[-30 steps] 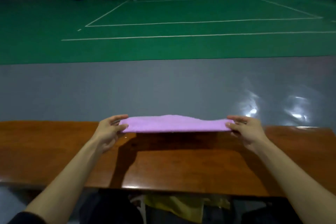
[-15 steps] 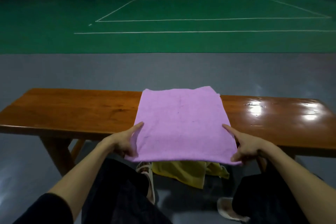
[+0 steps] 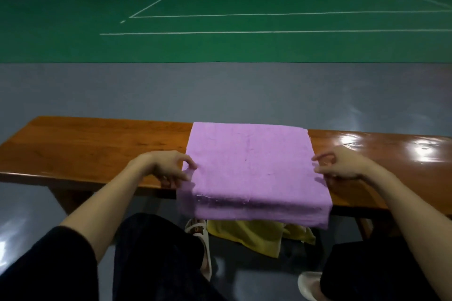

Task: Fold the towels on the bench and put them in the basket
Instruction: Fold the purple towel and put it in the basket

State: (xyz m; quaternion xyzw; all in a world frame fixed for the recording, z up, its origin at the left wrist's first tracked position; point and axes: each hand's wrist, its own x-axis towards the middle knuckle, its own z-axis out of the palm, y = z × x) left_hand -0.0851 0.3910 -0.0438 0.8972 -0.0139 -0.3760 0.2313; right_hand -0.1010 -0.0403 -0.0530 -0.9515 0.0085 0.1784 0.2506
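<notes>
Purple towel (image 3: 254,168) is laid folded on the glossy tabletop (image 3: 97,149), near edge overhanging, green court (image 3: 220,44) beyond. Left hand (image 3: 161,166) and right hand (image 3: 342,166) are held at its sides, fingers (image 3: 186,160) curled; a grasp cannot be told.

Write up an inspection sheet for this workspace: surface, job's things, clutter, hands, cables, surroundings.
Surface: wooden bench, glossy, with glare at its right end.
Job's things: one folded pink towel lies flat on the bench, its near edge hanging over the front; no basket in view.
Clutter: yellow cloth on the floor under the bench; cannot tell if it is a towel.
Hands: left hand at the towel's left edge, right hand at its right edge, fingers curled; grip unclear.
Cables: nothing seen.
Surroundings: grey floor, then a green court with white lines; small items at the far wall, too far to name.
</notes>
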